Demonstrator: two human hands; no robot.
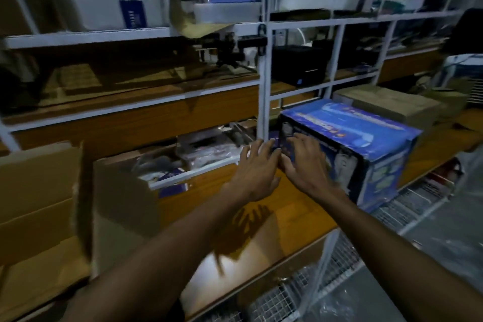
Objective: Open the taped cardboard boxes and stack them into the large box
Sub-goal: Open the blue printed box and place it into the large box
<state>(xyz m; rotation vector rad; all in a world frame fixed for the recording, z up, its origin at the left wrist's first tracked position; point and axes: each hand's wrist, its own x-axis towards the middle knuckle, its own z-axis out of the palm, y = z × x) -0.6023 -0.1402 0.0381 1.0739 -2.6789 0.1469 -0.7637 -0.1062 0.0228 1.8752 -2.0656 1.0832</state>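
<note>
Head view: the only camera, looking down along both forearms.
Blue box (347,149): stood on the wooden counter (198,191) at 2 o'clock from frame centre, closed, its near end facing the person.
Large box (39,206): sat at 9 o'clock, well apart from the blue box, flaps up and open.
Second brown box (125,188): just beside the large box, open, with bagged items inside.
Progress: judged early; the blue box looked unopened and nothing was seen being stacked, so opening and stacking both remained.
Left hand (257,172): reached forward, palm down, fingers spread apart, tips at the near end of the blue box; not closed on anything.
Right hand (304,165): just beside the left, fingers spread and resting on the box's near face, gripping nothing.
Contact: whether the fingers picked at tape could not be told; the dim light blurred it.
Shadow: both hands cast one on the counter at 6 o'clock.
</note>
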